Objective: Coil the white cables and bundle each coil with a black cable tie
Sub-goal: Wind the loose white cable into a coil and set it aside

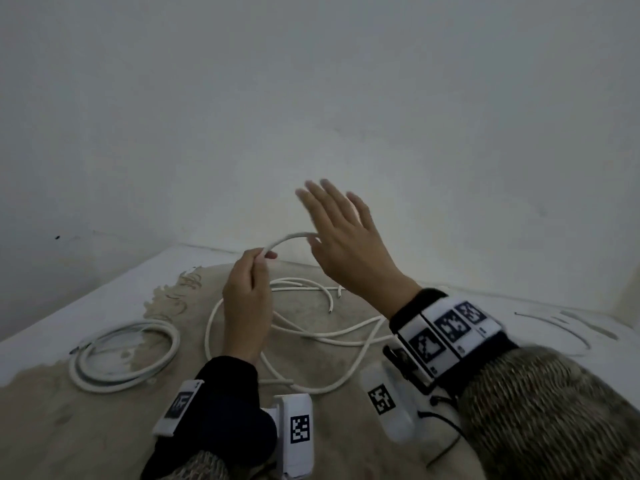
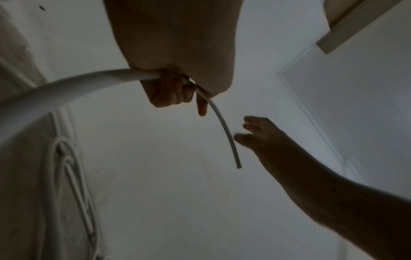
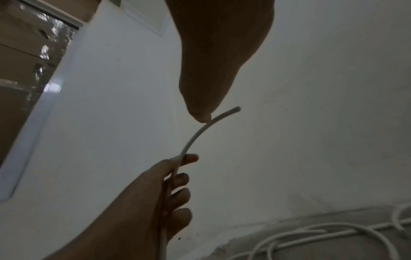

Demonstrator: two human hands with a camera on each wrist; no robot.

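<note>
My left hand [image 1: 249, 292] is raised over the cloth and grips a white cable [image 1: 287, 238] in its curled fingers. The short free end arcs right toward my right hand [image 1: 337, 233], which is open with fingers spread; its thumb tip lies against the cable near the end. In the left wrist view the cable [image 2: 66, 91] runs through my left hand [image 2: 171, 88], and its end hangs close to my right hand [image 2: 255, 130]. In the right wrist view my thumb [image 3: 200, 109] touches the cable [image 3: 195, 137] above my left hand [image 3: 171, 193]. Thin dark strips [image 1: 568, 327], perhaps cable ties, lie far right.
A finished-looking white coil [image 1: 124, 355] lies at the left on the beige cloth [image 1: 86, 427]. Loose white cables [image 1: 329, 332] sprawl under my hands. A pale wall [image 1: 311, 98] stands close behind the white surface [image 1: 104, 299].
</note>
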